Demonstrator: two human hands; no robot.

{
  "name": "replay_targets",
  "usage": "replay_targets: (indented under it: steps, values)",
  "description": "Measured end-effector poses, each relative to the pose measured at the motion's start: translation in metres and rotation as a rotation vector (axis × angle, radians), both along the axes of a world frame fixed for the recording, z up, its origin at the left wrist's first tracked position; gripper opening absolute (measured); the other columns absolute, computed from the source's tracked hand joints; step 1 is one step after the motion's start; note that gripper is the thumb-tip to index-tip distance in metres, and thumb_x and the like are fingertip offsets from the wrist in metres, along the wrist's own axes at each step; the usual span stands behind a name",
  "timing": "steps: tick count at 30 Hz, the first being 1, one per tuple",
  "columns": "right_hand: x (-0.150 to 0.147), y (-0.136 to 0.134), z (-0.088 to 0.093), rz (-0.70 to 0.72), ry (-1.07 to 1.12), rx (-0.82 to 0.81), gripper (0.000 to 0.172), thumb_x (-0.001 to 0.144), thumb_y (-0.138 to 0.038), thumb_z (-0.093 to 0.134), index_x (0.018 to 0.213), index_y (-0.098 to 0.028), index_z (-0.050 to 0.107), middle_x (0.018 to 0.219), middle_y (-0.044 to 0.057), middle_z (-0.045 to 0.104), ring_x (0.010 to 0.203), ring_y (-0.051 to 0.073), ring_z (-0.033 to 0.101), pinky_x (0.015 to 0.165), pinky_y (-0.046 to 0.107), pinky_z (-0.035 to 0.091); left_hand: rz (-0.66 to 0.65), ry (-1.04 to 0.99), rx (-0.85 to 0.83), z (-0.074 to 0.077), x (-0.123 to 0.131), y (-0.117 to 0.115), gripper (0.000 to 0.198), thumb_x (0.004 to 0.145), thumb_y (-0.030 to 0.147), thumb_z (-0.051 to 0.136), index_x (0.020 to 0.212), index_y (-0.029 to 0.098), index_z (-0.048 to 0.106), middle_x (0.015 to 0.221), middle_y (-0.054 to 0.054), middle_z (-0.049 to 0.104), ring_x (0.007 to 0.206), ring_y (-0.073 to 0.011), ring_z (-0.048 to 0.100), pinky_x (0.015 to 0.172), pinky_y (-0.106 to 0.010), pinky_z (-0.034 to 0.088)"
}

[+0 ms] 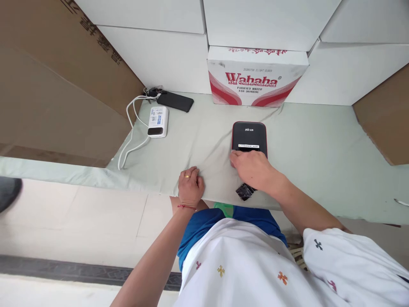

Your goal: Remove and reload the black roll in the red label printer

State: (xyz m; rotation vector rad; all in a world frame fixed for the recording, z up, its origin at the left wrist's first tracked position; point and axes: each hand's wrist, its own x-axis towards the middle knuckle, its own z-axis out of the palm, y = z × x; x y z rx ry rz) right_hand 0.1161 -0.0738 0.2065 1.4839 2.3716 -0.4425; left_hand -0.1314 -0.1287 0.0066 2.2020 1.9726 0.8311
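A flat black box with a red rim and a white label strip point(249, 135) lies on the cloth-covered table. My right hand point(252, 167) is closed over its near end, with fingertips at the left edge; the rest of the fingers are hidden beneath the hand. Below my right wrist, a small black item in shiny clear wrap point(245, 192) lies close to the table's front edge, partly covered by the hand. My left hand point(191, 184), wearing a gold ring, rests at that edge with its fingers curled in and nothing visible in them.
A Wahaba-style white and red carton marked Wahaha point(255, 79) stands at the back against white boxes point(159, 55). Farther left lie a black phone point(175, 101), a white power bank point(157, 122) and a white cable point(125, 149). Brown cardboard point(64, 94) flanks the left side.
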Motion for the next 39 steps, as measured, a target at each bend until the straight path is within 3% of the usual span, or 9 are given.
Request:
replay_targets:
  steps: [7, 12, 16, 19, 22, 25, 28, 33, 39]
  values:
    - [-0.005, 0.005, -0.008, 0.027, 0.042, 0.022, 0.038, 0.096, -0.005, 0.047, 0.121, -0.013, 0.075, 0.108, 0.022, 0.080, 0.100, 0.036, 0.080, 0.074, 0.039, 0.057, 0.003, 0.022, 0.027, 0.001, 0.001, 0.000, 0.029, 0.093, 0.011, 0.051, 0.109, 0.021, 0.073, 0.119, -0.013, 0.077, 0.108, -0.0311, 0.065, 0.101, -0.048, 0.056]
    - [-0.001, 0.004, -0.012, -0.072, 0.100, 0.052, 0.039, 0.093, -0.006, 0.052, 0.121, -0.016, 0.076, 0.110, 0.018, 0.082, 0.099, 0.033, 0.080, 0.078, 0.037, 0.058, -0.006, 0.003, 0.017, 0.000, 0.000, 0.001, 0.029, 0.093, 0.011, 0.052, 0.110, 0.020, 0.073, 0.120, -0.015, 0.076, 0.110, -0.0323, 0.064, 0.103, -0.050, 0.055]
    - [0.024, 0.010, -0.024, -0.196, 0.478, 0.060, 0.041, 0.099, -0.008, 0.049, 0.128, -0.022, 0.075, 0.123, 0.008, 0.082, 0.111, 0.024, 0.078, 0.092, 0.031, 0.058, -0.012, -0.002, 0.013, -0.001, -0.001, 0.001, 0.029, 0.093, 0.012, 0.053, 0.111, 0.020, 0.073, 0.121, -0.015, 0.076, 0.111, -0.0323, 0.063, 0.104, -0.049, 0.054]
    - [0.049, 0.026, -0.036, -0.344, 0.733, 0.187, 0.042, 0.107, -0.018, 0.041, 0.135, -0.021, 0.073, 0.125, 0.006, 0.082, 0.116, 0.020, 0.076, 0.102, 0.032, 0.056, -0.017, 0.003, 0.036, -0.002, 0.000, 0.001, 0.028, 0.093, 0.011, 0.053, 0.110, 0.019, 0.074, 0.120, -0.014, 0.076, 0.109, -0.0312, 0.064, 0.104, -0.047, 0.054]
    - [0.065, 0.050, -0.044, -0.462, 0.483, 0.252, 0.040, 0.105, -0.022, 0.047, 0.134, -0.022, 0.075, 0.125, 0.009, 0.082, 0.116, 0.026, 0.076, 0.100, 0.039, 0.056, -0.017, 0.022, 0.049, -0.002, 0.000, 0.001, 0.028, 0.093, 0.011, 0.052, 0.110, 0.018, 0.074, 0.120, -0.014, 0.077, 0.108, -0.0311, 0.064, 0.103, -0.047, 0.055]
    - [0.063, 0.070, -0.046, -0.386, 0.096, 0.140, 0.037, 0.099, -0.021, 0.057, 0.129, -0.024, 0.079, 0.126, 0.014, 0.081, 0.115, 0.034, 0.075, 0.093, 0.042, 0.057, -0.015, 0.028, 0.037, -0.002, -0.001, 0.002, 0.029, 0.093, 0.012, 0.052, 0.110, 0.018, 0.074, 0.121, -0.014, 0.077, 0.108, -0.0316, 0.064, 0.103, -0.048, 0.055]
    - [0.049, 0.078, -0.041, -0.284, -0.094, 0.078, 0.034, 0.096, -0.020, 0.061, 0.124, -0.019, 0.080, 0.126, 0.020, 0.079, 0.116, 0.038, 0.074, 0.089, 0.042, 0.057, -0.017, 0.022, 0.017, -0.002, -0.001, 0.002, 0.029, 0.093, 0.012, 0.053, 0.111, 0.018, 0.074, 0.122, -0.015, 0.077, 0.109, -0.0319, 0.064, 0.103, -0.049, 0.055]
    - [0.032, 0.083, -0.038, -0.268, -0.135, 0.035, 0.034, 0.097, -0.012, 0.057, 0.121, -0.016, 0.081, 0.126, 0.023, 0.078, 0.120, 0.037, 0.073, 0.092, 0.041, 0.055, -0.012, 0.022, 0.029, -0.002, -0.002, 0.002, 0.029, 0.093, 0.011, 0.053, 0.111, 0.018, 0.075, 0.121, -0.014, 0.077, 0.109, -0.0313, 0.064, 0.103, -0.047, 0.055]
    - [0.038, 0.082, -0.050, -0.281, -0.055, 0.072, 0.038, 0.095, -0.011, 0.057, 0.129, -0.017, 0.073, 0.123, 0.020, 0.078, 0.113, 0.037, 0.073, 0.085, 0.039, 0.053, -0.013, 0.042, 0.074, -0.003, -0.001, 0.002, 0.029, 0.093, 0.010, 0.052, 0.109, 0.017, 0.075, 0.118, -0.014, 0.077, 0.107, -0.0305, 0.064, 0.101, -0.045, 0.056]
